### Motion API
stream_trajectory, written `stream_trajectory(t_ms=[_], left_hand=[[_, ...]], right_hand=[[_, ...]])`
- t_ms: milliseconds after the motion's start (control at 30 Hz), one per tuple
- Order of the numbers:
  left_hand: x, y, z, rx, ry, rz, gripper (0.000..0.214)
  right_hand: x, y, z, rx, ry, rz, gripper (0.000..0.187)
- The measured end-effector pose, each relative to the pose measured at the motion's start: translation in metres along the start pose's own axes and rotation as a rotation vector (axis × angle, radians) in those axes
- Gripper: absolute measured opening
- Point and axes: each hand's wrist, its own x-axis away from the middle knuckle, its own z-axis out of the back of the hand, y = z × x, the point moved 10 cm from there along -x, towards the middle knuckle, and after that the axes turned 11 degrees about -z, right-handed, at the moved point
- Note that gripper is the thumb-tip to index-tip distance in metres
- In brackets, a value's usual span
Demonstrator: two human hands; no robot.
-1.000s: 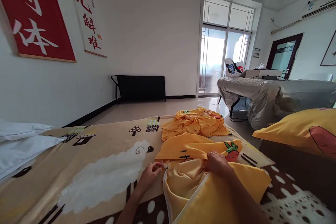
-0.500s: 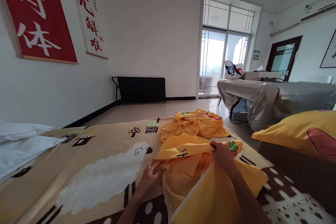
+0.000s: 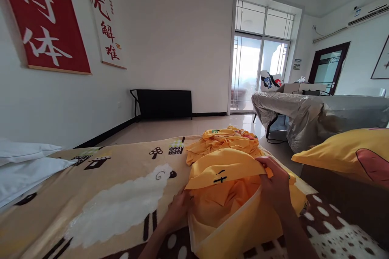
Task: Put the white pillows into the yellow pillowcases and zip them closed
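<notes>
A yellow pillowcase (image 3: pixel 225 166) with small black stitched marks lies in front of me, its mouth spread and a pale seam along the near edge. My right hand (image 3: pixel 273 180) pinches the right end of its upper edge and lifts it. My left hand (image 3: pixel 179 206) closes on the left corner of the same edge, low against the blanket (image 3: pixel 146 149). Inside the opening, crumpled orange-yellow fabric (image 3: pixel 225 196) shows. Just beyond lies a bunched yellow cloth (image 3: pixel 223 139) with printed patterns.
White pillows (image 3: pixel 27 162) lie at the left. To the right sits a yellow pillow (image 3: pixel 343 151) with a carrot print. Farther back stand a plastic-covered table (image 3: pixel 291 105) and a black folded panel (image 3: pixel 164 103) against the wall.
My right hand has moved right and slightly up with the pillowcase edge, stretching it wider. My left hand has shifted slightly right. The carrot-leaf print near my right hand is now covered.
</notes>
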Motion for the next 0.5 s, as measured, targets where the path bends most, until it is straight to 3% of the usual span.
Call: stream_trajectory(t_ms=[133,267,400,500], left_hand=[[0.003,0.0,0.012,0.16,0.116,0.077,0.042],[-0.003,0.002,0.047,0.216,0.293,0.108,0.05],[0.005,0.023,0.112,0.216,0.539,0.141,0.052],[0.041,0.056,0.181,0.179,0.892,0.148,0.049]], right_hand=[[0.005,-0.009,0.017,-0.026,0.104,0.037,0.024],[0.002,-0.001,0.018,-0.011,0.153,0.026,0.022],[-0.005,0.022,0.008,0.018,0.175,-0.016,0.024],[-0.009,0.035,-0.004,0.049,0.165,-0.012,0.03]])
